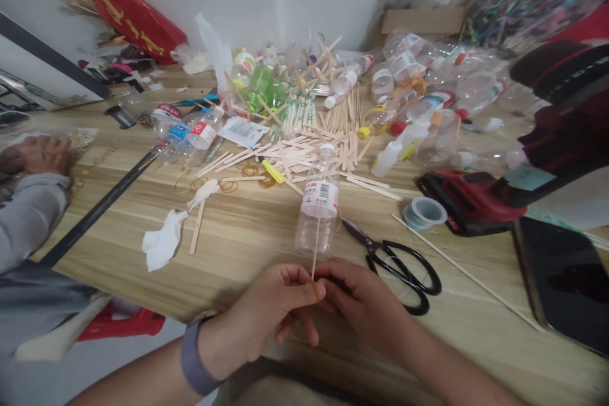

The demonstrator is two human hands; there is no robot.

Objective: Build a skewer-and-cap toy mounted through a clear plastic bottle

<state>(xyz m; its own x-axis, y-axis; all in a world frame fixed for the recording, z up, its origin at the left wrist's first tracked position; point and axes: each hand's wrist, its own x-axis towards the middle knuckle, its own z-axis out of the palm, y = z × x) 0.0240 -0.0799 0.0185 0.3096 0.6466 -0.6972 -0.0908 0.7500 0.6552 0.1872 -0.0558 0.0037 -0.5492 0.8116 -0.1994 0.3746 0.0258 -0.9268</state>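
Observation:
My left hand point(271, 317) and my right hand point(364, 304) meet at the near edge of the wooden table point(247, 235). Both pinch the lower end of a thin wooden skewer point(315, 247) that points up and away from me. A small orange rubber band seems to sit at the pinch point. Just behind the skewer an empty clear plastic bottle point(320, 200) with a red-and-white label lies on the table. Black scissors point(399, 263) rest right of my right hand.
A heap of craft sticks point(304, 146), rubber bands point(250, 171), several plastic bottles point(428, 76), a glue bottle point(390, 155), a tape roll point(425, 212), a red power tool point(471, 200) and a dark tablet point(564, 279) crowd the table. Another person's hand point(35, 155) rests far left.

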